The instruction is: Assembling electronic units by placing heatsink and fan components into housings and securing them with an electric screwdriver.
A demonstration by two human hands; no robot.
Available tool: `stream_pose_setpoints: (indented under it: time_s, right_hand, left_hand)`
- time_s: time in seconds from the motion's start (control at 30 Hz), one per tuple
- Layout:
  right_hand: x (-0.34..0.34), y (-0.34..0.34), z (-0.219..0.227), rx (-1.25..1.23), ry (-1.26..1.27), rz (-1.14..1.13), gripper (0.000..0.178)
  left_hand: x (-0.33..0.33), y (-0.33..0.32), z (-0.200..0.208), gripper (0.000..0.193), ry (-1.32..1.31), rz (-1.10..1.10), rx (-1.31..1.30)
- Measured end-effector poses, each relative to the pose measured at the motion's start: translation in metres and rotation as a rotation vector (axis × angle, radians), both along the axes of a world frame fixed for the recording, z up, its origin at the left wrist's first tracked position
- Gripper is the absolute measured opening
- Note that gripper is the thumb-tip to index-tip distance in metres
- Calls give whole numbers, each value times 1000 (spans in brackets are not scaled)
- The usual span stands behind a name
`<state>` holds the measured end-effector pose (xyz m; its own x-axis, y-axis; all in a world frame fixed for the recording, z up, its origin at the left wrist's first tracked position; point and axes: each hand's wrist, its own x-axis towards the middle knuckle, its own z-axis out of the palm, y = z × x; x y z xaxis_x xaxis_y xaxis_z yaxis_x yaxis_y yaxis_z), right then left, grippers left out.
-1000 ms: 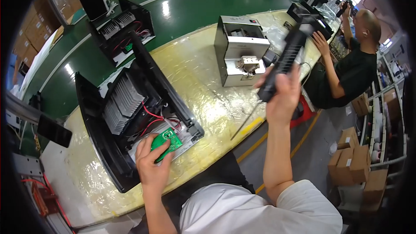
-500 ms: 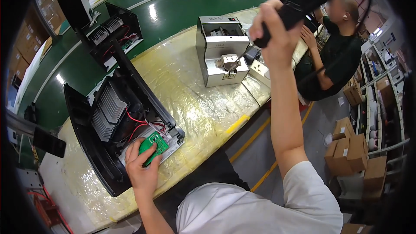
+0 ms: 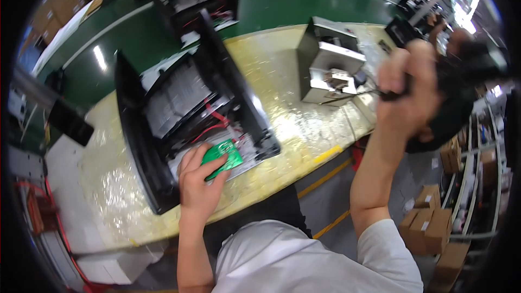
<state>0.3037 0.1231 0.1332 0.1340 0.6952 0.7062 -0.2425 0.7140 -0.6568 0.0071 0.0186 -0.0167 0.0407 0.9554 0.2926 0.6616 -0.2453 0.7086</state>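
My left hand (image 3: 198,187) pinches a green circuit board (image 3: 230,155) over the near end of an open black casing (image 3: 132,135). Inside that casing are a finned grey heat sink (image 3: 178,97) and red wires (image 3: 213,126). On the right, my raised right hand (image 3: 410,84) is closed around a black electric screwdriver (image 3: 469,70), blurred by motion. Its thin shaft points left, to the front of a silver screw feeder (image 3: 337,57); whether the tip touches it, I cannot tell.
A second open black casing (image 3: 203,8) stands behind the first on the green surface. A dark phone-like device (image 3: 71,122) hangs on an arm at left. Another person in dark clothes (image 3: 448,122) is partly hidden behind my right hand. Cardboard boxes (image 3: 429,222) stand on the floor at right.
The view has shifted, so the table's things appear farther right. My right hand has come down with the screwdriver to the screw feeder's front level. My left hand keeps hold of the circuit board.
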Motion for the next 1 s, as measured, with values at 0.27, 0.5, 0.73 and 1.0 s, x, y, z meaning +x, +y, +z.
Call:
stream_pose_setpoints:
  time_s: [0.27, 0.5, 0.73, 1.0]
  right_hand:
    - [-101, -55, 8, 123, -98, 420, 15]
    - [-158, -32, -57, 36, -225, 53, 24]
    - [-178, -23, -75, -42, -171, 66, 81]
    - [-184, -17, -73, -103, -118, 114, 78]
  left_hand:
    - [5, 0, -4, 32, -52, -35, 8]
    - [7, -4, -14, 34, -39, -16, 58]
    - [5, -4, -16, 31, -44, -33, 27]
    - [4, -3, -16, 32, -59, -36, 38]
